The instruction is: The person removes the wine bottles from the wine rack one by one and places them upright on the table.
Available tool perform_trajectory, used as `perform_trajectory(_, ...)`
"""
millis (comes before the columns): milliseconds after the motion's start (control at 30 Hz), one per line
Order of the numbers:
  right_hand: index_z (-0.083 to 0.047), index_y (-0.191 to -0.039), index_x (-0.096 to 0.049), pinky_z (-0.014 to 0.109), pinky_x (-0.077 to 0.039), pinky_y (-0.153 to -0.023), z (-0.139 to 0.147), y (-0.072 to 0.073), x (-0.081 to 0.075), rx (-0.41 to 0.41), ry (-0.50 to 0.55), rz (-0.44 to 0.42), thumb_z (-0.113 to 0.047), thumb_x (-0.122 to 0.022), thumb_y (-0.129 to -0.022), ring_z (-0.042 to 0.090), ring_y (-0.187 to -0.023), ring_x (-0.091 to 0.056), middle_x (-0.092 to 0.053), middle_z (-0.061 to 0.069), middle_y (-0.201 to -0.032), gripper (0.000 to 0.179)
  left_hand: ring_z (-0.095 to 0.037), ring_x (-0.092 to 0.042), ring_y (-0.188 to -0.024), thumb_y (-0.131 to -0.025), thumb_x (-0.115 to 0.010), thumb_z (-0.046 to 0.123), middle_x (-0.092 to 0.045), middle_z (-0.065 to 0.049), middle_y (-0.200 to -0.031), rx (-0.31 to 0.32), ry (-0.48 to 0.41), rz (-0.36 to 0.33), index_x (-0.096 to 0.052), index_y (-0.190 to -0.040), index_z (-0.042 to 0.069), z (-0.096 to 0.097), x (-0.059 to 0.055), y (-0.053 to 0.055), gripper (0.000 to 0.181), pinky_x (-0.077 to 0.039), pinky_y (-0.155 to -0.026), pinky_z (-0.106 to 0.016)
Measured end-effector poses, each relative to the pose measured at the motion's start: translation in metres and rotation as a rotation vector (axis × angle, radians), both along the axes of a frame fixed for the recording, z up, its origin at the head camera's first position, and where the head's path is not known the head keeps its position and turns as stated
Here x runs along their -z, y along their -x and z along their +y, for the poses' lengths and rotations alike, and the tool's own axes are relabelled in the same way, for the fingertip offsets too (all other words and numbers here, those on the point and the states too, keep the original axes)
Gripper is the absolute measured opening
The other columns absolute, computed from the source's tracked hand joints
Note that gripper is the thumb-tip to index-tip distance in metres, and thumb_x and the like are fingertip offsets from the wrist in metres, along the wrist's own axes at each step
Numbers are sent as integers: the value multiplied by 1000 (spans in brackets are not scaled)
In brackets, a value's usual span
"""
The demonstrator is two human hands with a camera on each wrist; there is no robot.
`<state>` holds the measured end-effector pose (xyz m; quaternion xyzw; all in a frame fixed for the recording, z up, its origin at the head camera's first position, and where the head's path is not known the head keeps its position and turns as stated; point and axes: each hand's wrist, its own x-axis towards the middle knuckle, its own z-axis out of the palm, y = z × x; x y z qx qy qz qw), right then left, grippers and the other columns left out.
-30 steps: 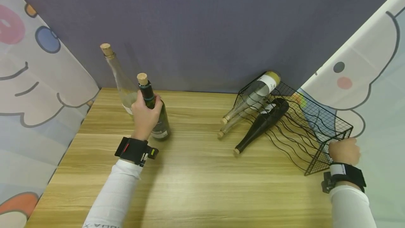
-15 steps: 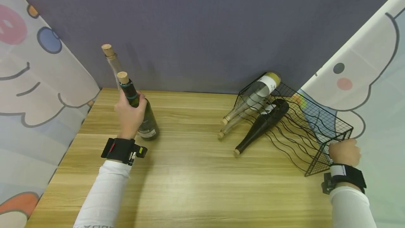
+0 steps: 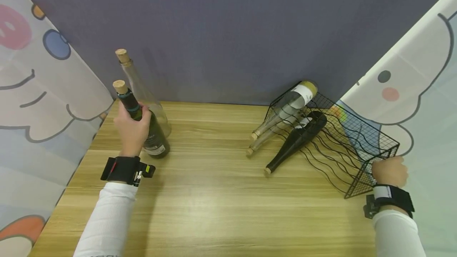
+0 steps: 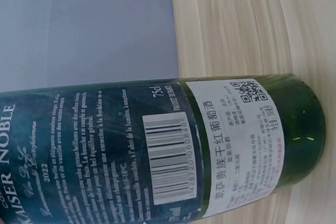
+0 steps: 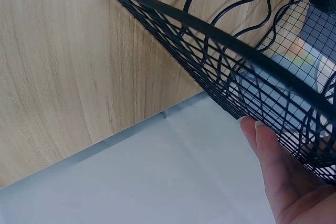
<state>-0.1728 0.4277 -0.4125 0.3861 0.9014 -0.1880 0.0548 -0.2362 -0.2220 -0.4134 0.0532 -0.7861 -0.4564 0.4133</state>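
Observation:
My left hand (image 3: pixel 133 132) grips a corked green wine bottle (image 3: pixel 154 140) round its upper part, at the left of the head view. Its dark label and white sticker fill much of the left wrist view, where the bottle (image 4: pixel 173 145) lies across the frame. I cannot tell whether its base touches the table. Just behind it stands a clear corked bottle (image 3: pixel 141 84), partly covered. At far right, my right hand (image 3: pixel 389 171) holds the near end of a black wire wine rack (image 3: pixel 387 140). In the right wrist view, straight-looking fingers (image 5: pixel 273 166) press the mesh from outside.
Two clear corked bottles lie in the rack's far end, an upper one (image 3: pixel 303 92) over a lower one (image 3: pixel 258 142). A dark bottle (image 3: pixel 296 140) lies beside them, neck toward the table (image 3: pixel 228 201). A grey wall panel (image 3: pixel 221 39) closes the back; printed cloths flank both sides.
My left hand has moved left with the green bottle, which has passed in front of the standing clear bottle. The right hand and the rack have stayed in place.

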Motion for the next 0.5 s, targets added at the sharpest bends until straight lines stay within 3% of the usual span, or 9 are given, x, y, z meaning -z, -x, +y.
perform_trajectory(200, 26, -140, -13, 65, -43, -96, 3, 1, 2, -2, -2, -3, -22, -34, -95, 65, -122, -38, -32, 54, -133, 70, 6, -52, -71, -86, -60, 9, -63, -1, -84, -40, -11, 16, -62, -103, -7, -10, 0, 1, 24, -42, -71, -18)
perform_trajectory(400, 27, -140, -13, 64, -43, -95, 5, 1, 4, -7, -9, -4, -23, -34, -96, 65, -121, -39, -32, 54, -132, 69, 9, -52, -68, -87, -61, 11, -57, 20, -82, -68, -15, 11, -65, -104, -1, -19, -1, 1, 21, -39, -70, -17)
perform_trajectory(500, 27, -139, -14, 65, -43, -95, 5, 2, 4, -5, -7, -1, -23, -35, -96, 65, -121, -39, -32, 54, -132, 69, 9, -51, -66, -87, -62, 12, -56, 22, -80, -93, -13, -5, -65, -107, 4, -21, -1, 0, 22, -38, -69, -15)
